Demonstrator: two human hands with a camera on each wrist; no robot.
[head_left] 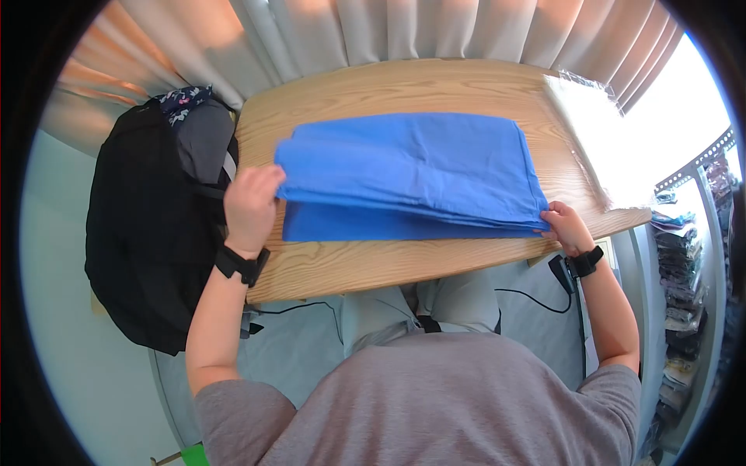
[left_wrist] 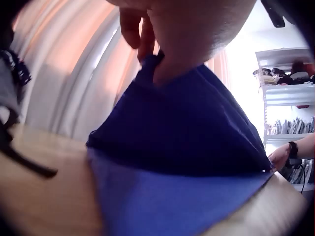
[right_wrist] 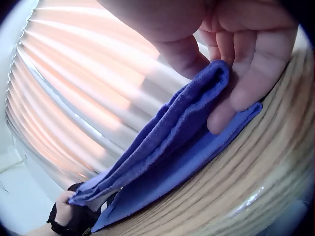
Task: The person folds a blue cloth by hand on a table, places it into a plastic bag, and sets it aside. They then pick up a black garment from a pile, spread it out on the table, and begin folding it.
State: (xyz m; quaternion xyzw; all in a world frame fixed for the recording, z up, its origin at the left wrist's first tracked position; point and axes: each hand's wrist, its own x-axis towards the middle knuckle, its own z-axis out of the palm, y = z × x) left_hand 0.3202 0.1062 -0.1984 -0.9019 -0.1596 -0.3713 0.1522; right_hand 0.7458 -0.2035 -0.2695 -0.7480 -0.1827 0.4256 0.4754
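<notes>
Head view shows a blue cloth (head_left: 412, 175), folded in flat layers, lying on the middle of the wooden table (head_left: 388, 93). The left hand (head_left: 250, 206) pinches one end and the right hand (head_left: 566, 227) pinches the other.

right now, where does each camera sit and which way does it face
Head: above, looking down at the blue cloth on the table; left hand, right hand, forearms, lap show.
Left wrist: under the left hand, facing along the cloth toward the curtain; that hand shows.
Right wrist: under the right hand, facing along the cloth's edge; that hand shows.
Both wrist views share the cloth and the opposite hand.
</notes>
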